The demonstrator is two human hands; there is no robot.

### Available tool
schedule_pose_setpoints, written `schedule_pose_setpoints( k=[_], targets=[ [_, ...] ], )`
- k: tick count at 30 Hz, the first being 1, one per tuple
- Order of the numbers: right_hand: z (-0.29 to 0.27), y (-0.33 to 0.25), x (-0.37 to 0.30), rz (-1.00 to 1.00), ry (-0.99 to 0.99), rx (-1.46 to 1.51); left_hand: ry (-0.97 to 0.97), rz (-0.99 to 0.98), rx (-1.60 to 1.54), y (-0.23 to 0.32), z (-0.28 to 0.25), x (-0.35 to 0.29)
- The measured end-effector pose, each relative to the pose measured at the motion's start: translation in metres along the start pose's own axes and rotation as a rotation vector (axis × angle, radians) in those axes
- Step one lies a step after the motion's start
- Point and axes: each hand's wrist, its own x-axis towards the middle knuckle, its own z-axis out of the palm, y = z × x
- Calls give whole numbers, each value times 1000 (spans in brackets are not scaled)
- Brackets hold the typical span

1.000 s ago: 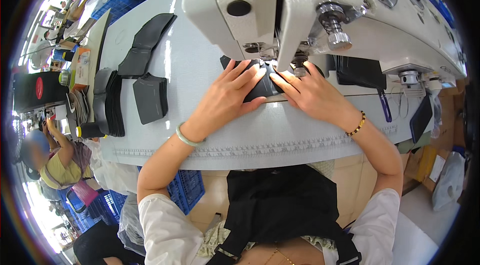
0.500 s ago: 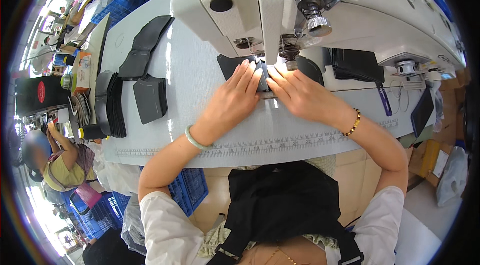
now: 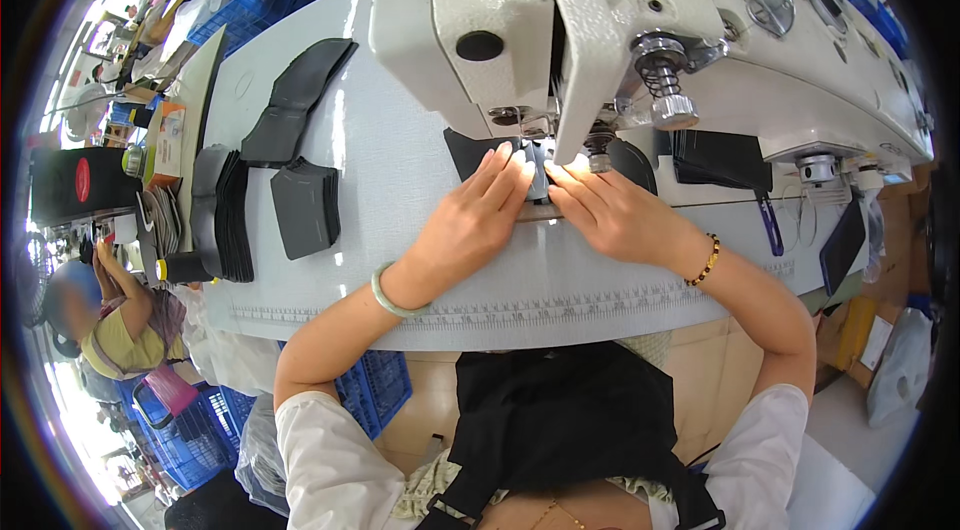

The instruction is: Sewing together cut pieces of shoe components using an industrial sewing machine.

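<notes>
Under the bright lamp of a white sewing machine (image 3: 660, 15), a black sheet piece (image 3: 466, 152), leather-like, lies flat by the needle. My left hand (image 3: 476, 222) rests on its left part, fingers stretched out and fingertips close to the presser foot. On the other side my right hand (image 3: 622, 217) lies with fingers extended, its tips touching the work beside the foot. A narrow strip of the work (image 3: 539, 173) shows between the hands. Fingers and machine head hide the stitching point. Both hands press from above without gripping.
Left on the table (image 3: 400, 330) lie stacks of black pieces (image 3: 306, 210) and a long curved black piece (image 3: 290, 105). To the right are another black stack (image 3: 722, 160), purple-handled snips (image 3: 770, 227) and a dark flat phone-like object (image 3: 843, 248). A co-worker (image 3: 130, 320) sits far left.
The whole view has shifted slightly, with machine and table a little lower and farther right in the picture. Both hands keep nearly the same place beside the presser foot.
</notes>
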Motion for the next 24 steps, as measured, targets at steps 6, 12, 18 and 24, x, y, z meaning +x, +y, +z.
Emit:
schedule_pose_setpoints(
  k=[6,12,18,24],
  targets=[
    [-1,2,1,-7,8,-25,5,21,-27,-2,0,2],
    [4,7,2,-13,9,-34,-55,-62,-28,-10,5,0],
    [6,13,0,14,58,34,-123,-90,-79,-5,-1,6],
    [-6,6,4,190,-37,180,-147,-211,24,5,-12,-4]
  ],
)
